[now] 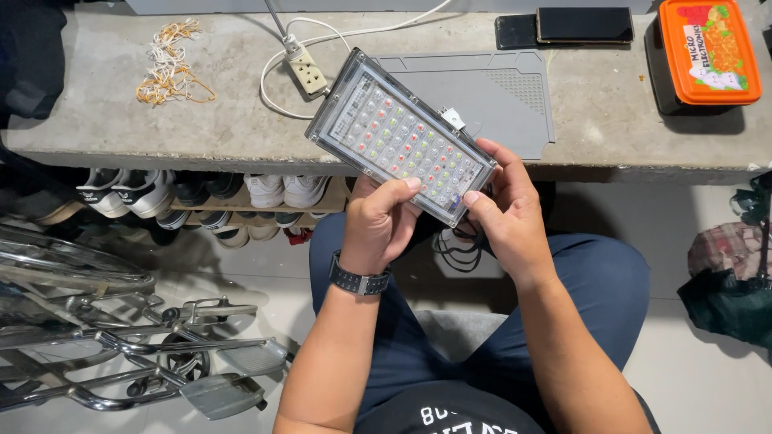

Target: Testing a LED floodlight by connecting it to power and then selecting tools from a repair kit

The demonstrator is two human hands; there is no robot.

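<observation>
I hold a flat rectangular floodlight panel point(398, 135) with a clear cover over rows of small coloured lights. It is tilted, its far end over the concrete bench point(112, 120). My left hand point(379, 221), with a black watch on the wrist, grips the panel's near edge from below, thumb on the cover. My right hand point(505, 209) grips the near right corner, thumb on the front. A dark cable point(454, 249) hangs below the panel between my hands.
On the bench lie a grey work mat point(503, 96), a white power strip point(307, 71) with cord, a tangle of yellow wire point(169, 64), a dark phone point(585, 24) and an orange-lidded box point(709, 50). Shoes point(201, 197) sit under the bench. Folded metal frame point(121, 345) at lower left.
</observation>
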